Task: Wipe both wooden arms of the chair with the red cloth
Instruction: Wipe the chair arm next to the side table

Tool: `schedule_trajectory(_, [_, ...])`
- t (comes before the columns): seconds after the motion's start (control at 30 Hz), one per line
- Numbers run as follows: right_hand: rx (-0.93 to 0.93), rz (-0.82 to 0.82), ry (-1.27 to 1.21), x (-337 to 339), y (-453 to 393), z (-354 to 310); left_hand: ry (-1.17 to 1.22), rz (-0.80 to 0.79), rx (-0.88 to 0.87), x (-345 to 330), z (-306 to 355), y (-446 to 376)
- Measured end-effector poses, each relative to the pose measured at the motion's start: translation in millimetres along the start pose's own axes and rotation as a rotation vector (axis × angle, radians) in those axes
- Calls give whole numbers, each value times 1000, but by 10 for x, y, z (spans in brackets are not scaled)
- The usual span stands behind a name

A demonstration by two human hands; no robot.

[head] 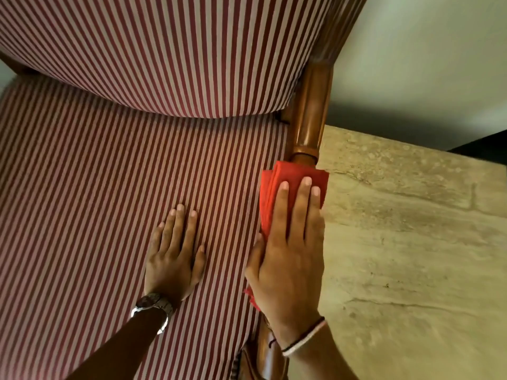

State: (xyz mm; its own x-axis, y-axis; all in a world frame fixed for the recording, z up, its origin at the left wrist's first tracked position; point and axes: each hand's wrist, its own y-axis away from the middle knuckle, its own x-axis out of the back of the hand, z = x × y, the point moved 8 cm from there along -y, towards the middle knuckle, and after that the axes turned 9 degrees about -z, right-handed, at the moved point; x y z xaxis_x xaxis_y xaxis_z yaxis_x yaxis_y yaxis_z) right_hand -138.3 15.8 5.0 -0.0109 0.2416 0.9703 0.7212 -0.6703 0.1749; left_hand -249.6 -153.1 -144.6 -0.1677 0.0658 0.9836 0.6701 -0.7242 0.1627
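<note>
Striped red-and-white upholstery fills most of the view, with pale stone floor [411, 256] off to the right. Nearest the camera: right hand [288, 250] lies flat, fingers straight and together, palm pressing the folded red cloth [267, 196] down onto the right wooden arm [310, 111] of the chair. It is not a closed grip, just pressure from above. Cloth edges show beyond the fingertips and at the thumb side; a scrap also peeks out near the wrist. Left hand [174, 259] rests open and empty on the seat cushion [82, 201], fingers spread, wristwatch [152, 304] on that wrist (looks like bracing only).

Key relation: the arm's long axis runs straight away from the camera toward the backrest [164, 50], and the bare polished wood lies directly ahead of the right fingertips. The cloth sits roughly mid-arm, so the likely next stroke is a push forward along that axis. The right hand is the working one and is already on it.

Other wooden arm is not clearly in view, only a dark sliver at far left, so I judge the task about half done at best.
</note>
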Motion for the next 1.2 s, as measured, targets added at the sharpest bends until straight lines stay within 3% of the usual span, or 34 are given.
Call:
schedule_trajectory(0.2, [-70,21,-10,336,-1041,-11,20,23,-34,12,-3,-30])
schedule_trajectory(0.4, [-16,64,-74,35,-62,-11,38,5,-41,-22,-12,-23])
schedule_trajectory(0.53, [4,109,-186,78,74,1,119,-54,-15,160,100,-56])
schedule_trajectory(0.63, [-37,172,-682,231,61,194,499,-102,196,510,187,-107])
schedule_trajectory(0.7, [-121,223,-869,345,19,391,801,-70,230,815,416,-36])
schedule_trajectory(0.8, [-248,191,-995,372,-205,581,1344,-314,173,1050,1027,79])
schedule_trajectory(0.87, [-278,139,-940,306,-316,589,1444,-452,198,1014,1312,124])
schedule_trajectory(0.97, [-287,218,-853,266,-320,580,1364,-355,257,1023,1311,81])
schedule_trajectory(1.1, [-235,393,-726,407,-241,509,1252,-307,206,1045,1192,-11])
schedule_trajectory(1.2, [-192,451,-609,515,-205,365,1390,-270,189,1133,1105,-41])
